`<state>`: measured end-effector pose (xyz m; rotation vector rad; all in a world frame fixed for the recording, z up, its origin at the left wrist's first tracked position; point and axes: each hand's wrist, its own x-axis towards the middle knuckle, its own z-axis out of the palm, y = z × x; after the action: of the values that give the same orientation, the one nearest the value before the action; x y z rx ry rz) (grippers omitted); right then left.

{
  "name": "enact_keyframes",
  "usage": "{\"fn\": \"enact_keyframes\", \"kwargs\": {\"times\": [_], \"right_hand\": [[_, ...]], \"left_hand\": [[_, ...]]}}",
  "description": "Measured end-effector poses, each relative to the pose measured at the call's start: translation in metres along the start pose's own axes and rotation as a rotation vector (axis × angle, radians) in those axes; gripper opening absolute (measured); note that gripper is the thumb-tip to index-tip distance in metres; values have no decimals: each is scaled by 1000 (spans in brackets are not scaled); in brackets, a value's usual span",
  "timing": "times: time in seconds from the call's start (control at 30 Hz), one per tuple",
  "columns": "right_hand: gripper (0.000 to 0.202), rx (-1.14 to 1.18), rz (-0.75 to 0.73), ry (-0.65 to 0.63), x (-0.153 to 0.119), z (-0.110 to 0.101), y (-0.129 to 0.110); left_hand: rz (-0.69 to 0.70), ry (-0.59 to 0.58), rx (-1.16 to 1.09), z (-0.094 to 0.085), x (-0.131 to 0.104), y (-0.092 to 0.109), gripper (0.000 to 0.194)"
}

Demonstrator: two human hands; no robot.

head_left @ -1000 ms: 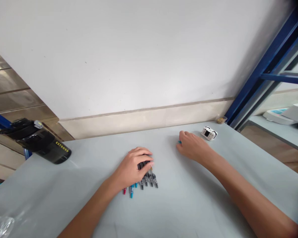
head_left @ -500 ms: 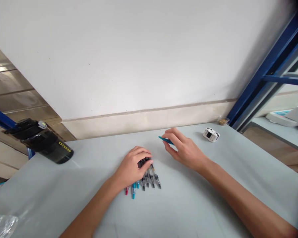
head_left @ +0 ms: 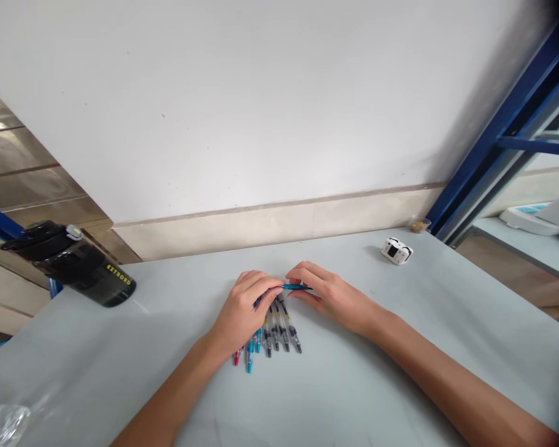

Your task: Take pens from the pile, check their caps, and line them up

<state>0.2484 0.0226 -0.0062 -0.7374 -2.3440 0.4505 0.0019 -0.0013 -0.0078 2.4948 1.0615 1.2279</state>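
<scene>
A blue pen (head_left: 294, 287) lies level between my two hands, above the far ends of a row of pens. My right hand (head_left: 328, 292) is closed on its right end, thumb below and fingers above. At the pen's left end, the thumb and forefinger of my left hand (head_left: 249, 304) pinch together on it. Under and beside my left hand lie several clear-barrelled pens (head_left: 279, 326) with black ends, a pen with a blue end (head_left: 250, 357) and one with a red end (head_left: 237, 356). My left hand hides part of this row.
A black bottle (head_left: 86, 267) stands at the table's left. Toward the back right sits a small white device (head_left: 397, 251), with a small clear cup (head_left: 419, 225) behind it. Part of a clear plastic bottle (head_left: 4, 425) shows at the lower left. A wall (head_left: 279, 124) rises behind the table (head_left: 354, 385).
My right hand has brought the blue pen left and nearer to me, up to my left hand. My left thumb and forefinger have closed on its left end.
</scene>
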Motion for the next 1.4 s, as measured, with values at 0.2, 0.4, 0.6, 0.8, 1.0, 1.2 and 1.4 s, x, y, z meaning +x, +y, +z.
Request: {"fn": "enact_keyframes", "kwargs": {"times": [0.2, 0.4, 0.6, 0.8, 1.0, 1.2, 1.4], "right_hand": [[24, -41, 6, -37, 2, -3, 3], [32, -68, 79, -26, 4, -4, 1], [28, 4, 77, -24, 3, -4, -4], [27, -11, 69, 4, 1, -3, 1], [24, -38, 33, -9, 2, -3, 2], [21, -49, 80, -21, 0, 0, 1], [20, -89, 127, -17, 1, -2, 0]], "left_hand": [[-59, 117, 30, -4, 3, 1, 12], [-231, 107, -46, -6, 0, 3, 14], [-296, 6, 33, -4, -3, 0, 28], [-199, 51, 171, -9, 1, 1, 35], [-46, 19, 180, -7, 1, 1, 12], [-103, 9, 206, -7, 2, -1, 33], [-41, -15, 209, -5, 0, -2, 11]]}}
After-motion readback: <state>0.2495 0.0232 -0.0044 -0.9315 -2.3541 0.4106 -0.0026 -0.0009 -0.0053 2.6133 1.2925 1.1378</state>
